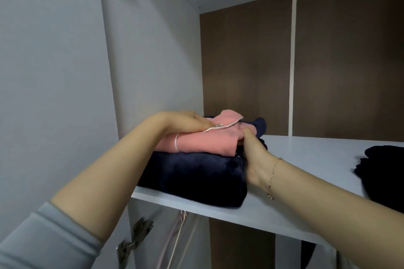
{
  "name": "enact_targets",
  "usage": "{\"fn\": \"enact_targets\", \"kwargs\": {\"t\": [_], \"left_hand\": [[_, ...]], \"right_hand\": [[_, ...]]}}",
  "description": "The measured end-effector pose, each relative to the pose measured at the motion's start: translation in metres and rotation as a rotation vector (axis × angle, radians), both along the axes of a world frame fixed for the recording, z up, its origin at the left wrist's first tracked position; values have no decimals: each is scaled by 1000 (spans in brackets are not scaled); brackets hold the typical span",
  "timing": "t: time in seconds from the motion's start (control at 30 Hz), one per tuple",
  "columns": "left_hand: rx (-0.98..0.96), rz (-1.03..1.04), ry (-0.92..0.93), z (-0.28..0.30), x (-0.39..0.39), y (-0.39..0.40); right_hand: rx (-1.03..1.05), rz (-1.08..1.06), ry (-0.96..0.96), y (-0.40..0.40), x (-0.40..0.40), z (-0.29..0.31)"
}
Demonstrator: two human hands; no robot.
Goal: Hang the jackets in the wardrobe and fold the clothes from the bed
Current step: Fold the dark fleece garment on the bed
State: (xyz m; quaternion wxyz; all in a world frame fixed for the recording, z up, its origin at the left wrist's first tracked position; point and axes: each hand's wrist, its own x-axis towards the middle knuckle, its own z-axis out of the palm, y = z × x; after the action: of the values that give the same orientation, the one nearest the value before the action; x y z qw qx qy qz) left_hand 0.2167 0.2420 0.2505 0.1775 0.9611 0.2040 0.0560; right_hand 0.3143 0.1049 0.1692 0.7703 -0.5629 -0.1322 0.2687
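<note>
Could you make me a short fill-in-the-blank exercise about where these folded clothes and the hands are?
1. The folded pink garment lies on top of a folded ____ garment.
2. Both sit on a white ____ inside the wardrobe.
3. The left hand rests on the ____ garment.

Missing words: navy; shelf; pink

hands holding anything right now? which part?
Both are on the folded pink garment: left hand presses its top near the white-trimmed edge, right hand grips its right end.
</note>
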Motion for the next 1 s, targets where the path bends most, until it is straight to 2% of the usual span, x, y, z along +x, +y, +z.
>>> {"fn": "enact_targets", "kwargs": {"t": [0.13, 0.27, 0.37, 0.47, 0.6, 0.73, 0.83, 1.0], "left_hand": [[-70, -81, -145, -9, 1, 9], [-11, -69, -428, -13, -7, 2], [123, -29, -733, -20, -27, -24], [17, -178, -926, -39, -59, -71], [-265, -375, -839, -68, -88, -159], [-651, -412, -753, -100, -120, -248], [-880, -469, -681, -133, -153, -314], [-1072, -525, -499, -195, -216, -418]], "right_hand": [[85, 197, -5, -11, -2, 0], [-52, 146, -9, -48, -16, 1], [-39, 106, -43, -93, -32, -7], [40, 20, -202, -145, -59, -20], [33, -138, -423, -221, -113, -40], [5, -228, -519, -300, -171, -60], [-24, -312, -553, -365, -219, -84], [-90, -473, -472, -470, -309, -131]]}}
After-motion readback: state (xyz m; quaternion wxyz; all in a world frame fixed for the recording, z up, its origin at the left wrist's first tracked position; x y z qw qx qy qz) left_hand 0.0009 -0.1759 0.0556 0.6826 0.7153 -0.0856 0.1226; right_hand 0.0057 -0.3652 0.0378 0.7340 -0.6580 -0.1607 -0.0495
